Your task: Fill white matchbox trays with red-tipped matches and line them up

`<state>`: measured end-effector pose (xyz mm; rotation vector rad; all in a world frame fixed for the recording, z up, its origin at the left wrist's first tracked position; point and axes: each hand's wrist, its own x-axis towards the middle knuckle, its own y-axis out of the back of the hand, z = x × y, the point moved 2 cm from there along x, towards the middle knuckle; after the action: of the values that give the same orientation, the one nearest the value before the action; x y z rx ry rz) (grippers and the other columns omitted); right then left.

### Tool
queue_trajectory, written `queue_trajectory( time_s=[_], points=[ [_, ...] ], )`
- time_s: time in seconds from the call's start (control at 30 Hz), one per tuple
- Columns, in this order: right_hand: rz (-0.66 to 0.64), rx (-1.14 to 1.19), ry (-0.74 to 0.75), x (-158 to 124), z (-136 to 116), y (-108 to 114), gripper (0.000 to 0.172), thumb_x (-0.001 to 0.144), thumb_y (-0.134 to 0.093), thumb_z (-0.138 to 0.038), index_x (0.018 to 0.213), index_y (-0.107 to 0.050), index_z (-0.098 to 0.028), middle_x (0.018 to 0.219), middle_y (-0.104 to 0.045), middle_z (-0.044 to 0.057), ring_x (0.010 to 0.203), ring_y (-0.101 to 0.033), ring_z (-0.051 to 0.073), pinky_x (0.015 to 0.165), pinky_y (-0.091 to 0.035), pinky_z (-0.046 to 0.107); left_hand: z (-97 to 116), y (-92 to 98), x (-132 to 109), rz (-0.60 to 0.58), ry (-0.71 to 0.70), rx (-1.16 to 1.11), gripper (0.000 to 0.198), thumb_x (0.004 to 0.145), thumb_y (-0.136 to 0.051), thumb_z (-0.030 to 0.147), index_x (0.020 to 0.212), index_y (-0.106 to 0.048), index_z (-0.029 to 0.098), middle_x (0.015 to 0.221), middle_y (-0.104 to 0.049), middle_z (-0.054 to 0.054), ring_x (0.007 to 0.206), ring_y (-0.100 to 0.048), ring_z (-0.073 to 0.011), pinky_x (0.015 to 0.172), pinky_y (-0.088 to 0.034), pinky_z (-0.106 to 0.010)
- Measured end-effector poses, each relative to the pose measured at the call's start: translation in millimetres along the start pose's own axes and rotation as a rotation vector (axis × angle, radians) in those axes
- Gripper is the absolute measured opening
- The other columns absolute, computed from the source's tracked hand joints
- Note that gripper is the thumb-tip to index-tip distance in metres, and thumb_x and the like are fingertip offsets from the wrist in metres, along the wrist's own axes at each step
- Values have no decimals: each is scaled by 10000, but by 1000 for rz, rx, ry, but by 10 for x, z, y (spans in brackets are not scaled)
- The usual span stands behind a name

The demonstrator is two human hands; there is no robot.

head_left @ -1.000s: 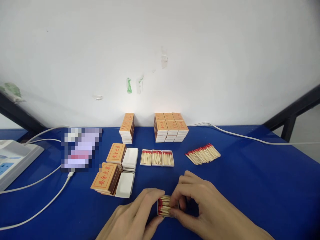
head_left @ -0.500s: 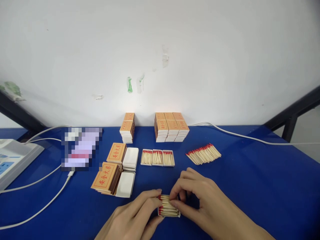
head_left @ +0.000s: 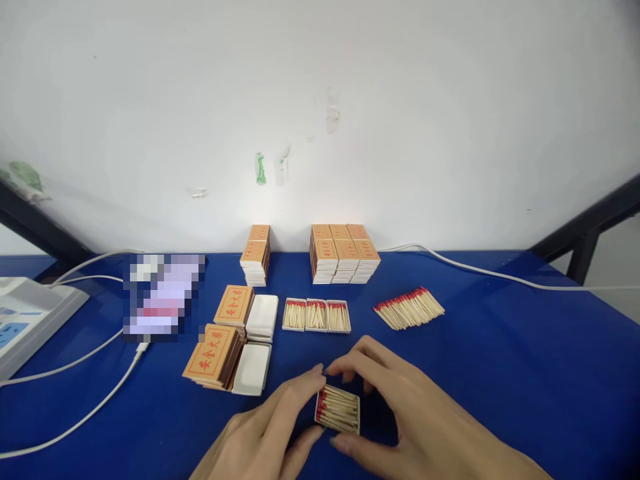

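Observation:
A small white matchbox tray (head_left: 359, 415), packed with red-tipped matches (head_left: 339, 407), sits slightly turned at the front of the table. My left hand (head_left: 273, 423) grips it from the left, fingertips at its far corner and thumb at the near one. Around the right side of the tray curves my right hand (head_left: 395, 407), thumb and fingers spread. Its index fingertip is just beyond the far edge and its thumb at the near edge; no match shows between them. Beyond the hands, three filled trays (head_left: 317, 316) stand in a row. Loose matches (head_left: 409, 309) lie spread to their right.
Orange matchbox sleeves (head_left: 213, 353) are stacked at left beside empty white trays (head_left: 251, 369). Stacks of matchboxes (head_left: 345, 253) and a narrower matchbox stack (head_left: 256, 255) stand by the wall. Left are a pixelated phone-like object (head_left: 167, 293), a power strip (head_left: 35, 320) and white cables.
My right hand's pinch over the matches has opened, and its fingers have spread around the tray. The tray has turned slightly. My left hand keeps its hold.

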<state>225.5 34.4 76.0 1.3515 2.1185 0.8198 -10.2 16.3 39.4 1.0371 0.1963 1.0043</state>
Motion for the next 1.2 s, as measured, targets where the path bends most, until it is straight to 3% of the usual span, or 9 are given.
queue_trajectory(
  time_s=[0.07, 0.13, 0.33, 0.57, 0.73, 0.9, 1.07, 1.2],
  points=[
    [-19, -67, 9, -9, -1, -14, 677, 722, -1000, -231, 1332, -724, -330, 1234, -733, 31, 988, -753, 234, 876, -624, 360, -7, 1, -1, 22, 2, 27, 475, 1177, -474, 339, 1642, -384, 296, 658, -409, 126, 399, -519, -93, 443, -537, -157],
    [-40, -114, 31, -11, -13, -16, 770, 676, -1044, -272, 1369, -716, -333, 1206, -749, 32, 966, -758, 246, 849, -629, 362, -6, 3, 2, 21, 6, 18, 477, 1166, -491, 300, 1632, -390, 294, 692, -402, 115, 434, -534, -89, 471, -544, -157],
    [-25, -135, 77, -16, -41, 23, 455, 824, -915, -164, 1217, -739, -312, 1112, -748, 7, 935, -735, 202, 822, -599, 307, 8, 15, 1, 38, 20, 19, 482, 1140, -501, 239, 1607, -403, 308, 728, -410, 109, 456, -535, -83, 489, -535, -147],
    [-79, -80, -25, 8, -21, 49, 591, 771, -930, -143, 1285, -704, -326, 1124, -708, 2, 965, -705, 212, 856, -597, 351, 2, 3, -14, 59, 55, -3, 469, 1122, -488, 204, 1576, -432, 304, 737, -469, 103, 487, -567, -79, 557, -572, -140],
    [-87, -49, -26, 3, -19, 33, 463, 824, -868, -125, 1205, -710, -335, 1107, -690, -17, 932, -685, 187, 847, -576, 338, 47, 30, -19, 38, 64, -2, 498, 1110, -506, 169, 1578, -420, 317, 742, -452, 106, 486, -543, -83, 552, -567, -146],
    [-83, -47, -42, 2, -28, 52, 541, 814, -879, -158, 1293, -692, -327, 1137, -687, 5, 965, -681, 205, 867, -569, 359, 45, 23, -17, 21, 80, -2, 495, 1106, -504, 178, 1570, -424, 330, 735, -475, 108, 479, -535, -86, 518, -536, -147],
    [-165, -58, -46, 27, -43, 57, 412, 857, -822, -199, 1236, -701, -309, 1129, -676, 14, 976, -666, 213, 855, -553, 382, 47, 9, -11, 10, 99, 8, 495, 1104, -509, 186, 1555, -417, 367, 734, -476, 115, 468, -532, -85, 497, -518, -149],
    [-114, -55, -64, 31, -36, 67, 465, 840, -835, -230, 1270, -681, -317, 1148, -685, 15, 979, -672, 221, 856, -549, 390, 56, 13, -23, 3, 114, -7, 489, 1112, -504, 203, 1564, -420, 367, 741, -526, 114, 473, -556, -83, 503, -528, -149]
  ],
)
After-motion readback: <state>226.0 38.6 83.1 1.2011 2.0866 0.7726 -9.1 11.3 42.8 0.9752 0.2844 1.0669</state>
